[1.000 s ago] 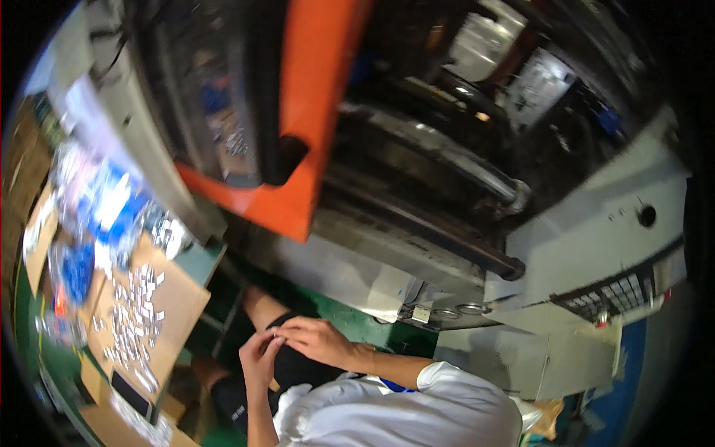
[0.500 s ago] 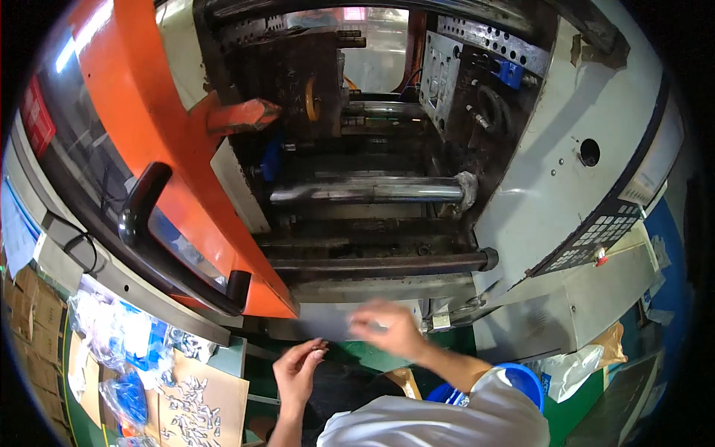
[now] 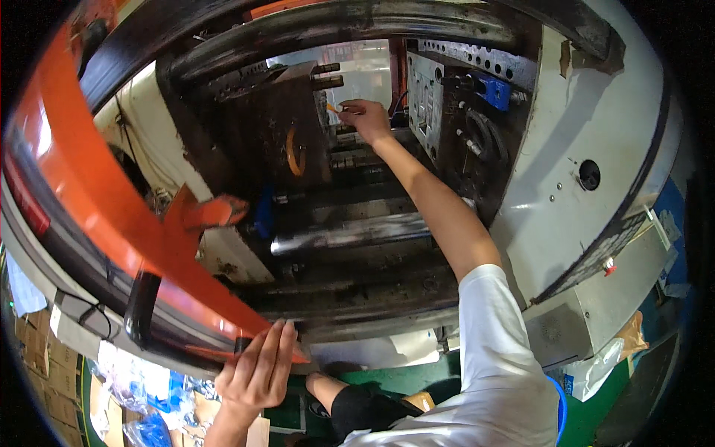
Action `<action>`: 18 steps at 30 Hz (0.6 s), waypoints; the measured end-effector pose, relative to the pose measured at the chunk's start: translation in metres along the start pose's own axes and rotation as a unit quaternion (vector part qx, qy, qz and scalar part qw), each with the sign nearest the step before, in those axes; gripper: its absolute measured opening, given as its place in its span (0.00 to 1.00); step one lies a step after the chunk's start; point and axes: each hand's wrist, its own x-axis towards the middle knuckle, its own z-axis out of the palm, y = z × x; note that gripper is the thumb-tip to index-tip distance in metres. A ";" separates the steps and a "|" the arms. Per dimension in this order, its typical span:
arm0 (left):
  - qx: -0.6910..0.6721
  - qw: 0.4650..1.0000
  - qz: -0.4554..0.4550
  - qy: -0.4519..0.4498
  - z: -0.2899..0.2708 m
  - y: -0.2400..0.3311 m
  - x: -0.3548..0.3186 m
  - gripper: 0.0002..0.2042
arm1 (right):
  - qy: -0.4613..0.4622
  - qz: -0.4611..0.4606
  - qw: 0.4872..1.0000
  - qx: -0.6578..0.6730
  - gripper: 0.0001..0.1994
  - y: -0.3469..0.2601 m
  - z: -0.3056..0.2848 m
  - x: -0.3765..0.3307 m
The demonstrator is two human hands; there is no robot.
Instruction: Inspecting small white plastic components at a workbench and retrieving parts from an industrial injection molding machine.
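My right hand [image 3: 365,121] reaches deep into an open moulding machine, between the dark left mould block [image 3: 272,127] and the paler right mould plate [image 3: 424,100]. Its thumb and fingers are pinched close to the left block's inner face; what they hold, if anything, is too small to make out. My left hand [image 3: 257,369] is closed over the lower edge of the orange door [image 3: 175,253]. Beside its fingers is the lower end of the black door handle [image 3: 141,309].
Steel tie bars [image 3: 350,232] cross the machine below my right forearm. An orange hose [image 3: 293,153] loops off the left block. At lower left are plastic bags [image 3: 149,430] and cardboard boxes [image 3: 48,372]. A red button [image 3: 610,266] sits on the right panel.
My hands have parted from in front of my body. The right went forward between the mould halves; the left moved left onto the door. The view has shifted closer to the machine.
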 end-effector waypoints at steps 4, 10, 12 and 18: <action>0.000 1.000 -0.010 -0.030 -0.003 0.002 -0.001 0.11 | 0.004 -0.064 0.997 -0.053 0.14 0.028 0.010 0.026; 0.026 0.999 0.007 0.020 0.009 -0.001 0.004 0.09 | -0.071 0.002 0.997 0.043 0.16 0.025 0.017 0.048; 0.036 0.999 0.010 0.021 0.011 -0.002 0.004 0.08 | -0.094 0.017 0.995 0.014 0.16 0.014 0.015 0.048; 0.040 0.999 -0.004 0.026 0.013 -0.003 0.001 0.09 | -0.072 0.013 0.995 -0.067 0.15 0.005 0.016 0.045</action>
